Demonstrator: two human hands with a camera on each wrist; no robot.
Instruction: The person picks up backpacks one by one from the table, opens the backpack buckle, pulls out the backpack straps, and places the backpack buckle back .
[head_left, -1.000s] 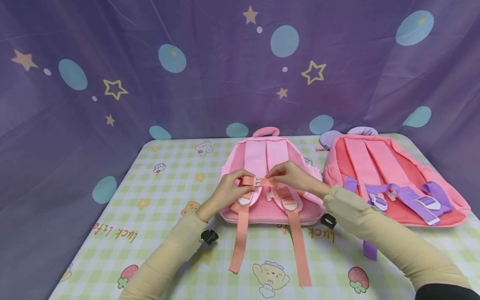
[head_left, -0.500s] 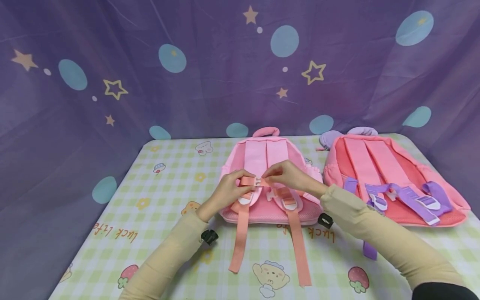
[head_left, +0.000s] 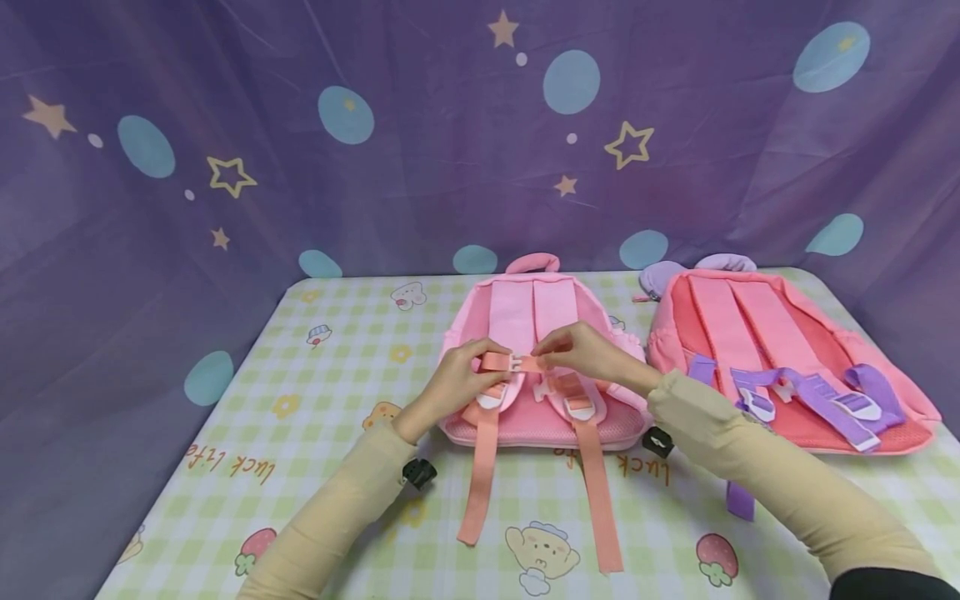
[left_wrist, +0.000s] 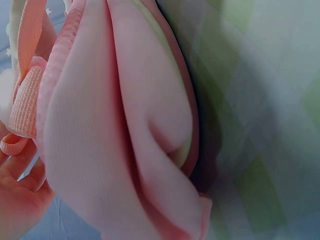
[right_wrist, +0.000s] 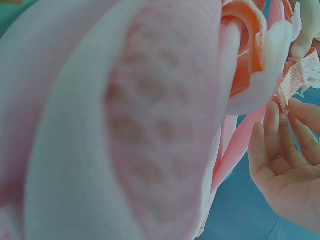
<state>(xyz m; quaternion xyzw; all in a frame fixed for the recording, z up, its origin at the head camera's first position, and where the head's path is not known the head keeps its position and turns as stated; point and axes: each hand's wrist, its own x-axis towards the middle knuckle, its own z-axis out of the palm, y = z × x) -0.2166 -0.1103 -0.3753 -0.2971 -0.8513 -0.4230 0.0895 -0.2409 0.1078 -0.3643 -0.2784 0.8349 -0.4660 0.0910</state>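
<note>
A light pink backpack [head_left: 570,432] lies back panel up in the head view, its two shoulder straps facing up. Over its middle, my left hand [head_left: 454,377] pinches a short orange strap [head_left: 495,362] beside a small white buckle [head_left: 515,363]. Opposite it, my right hand [head_left: 587,354] pinches the orange webbing on the buckle's other side. The right wrist view shows the fingers [right_wrist: 292,145] of that hand gripping the webbing [right_wrist: 290,82]. Another white clip [head_left: 542,391] sits just below, by the right shoulder strap. Bag fabric fills most of the left wrist view.
A second backpack [head_left: 840,321], coral pink with purple straps [head_left: 828,404], lies close on the right. Two loose orange strap ends [head_left: 480,492] hang toward me over the checked tablecloth [head_left: 337,467]. A purple patterned curtain [head_left: 420,192] stands behind the table.
My right hand shifted slightly left toward the buckle, then back right, and more of the orange webbing shows between fingers and buckle. My left hand has stayed in place.
</note>
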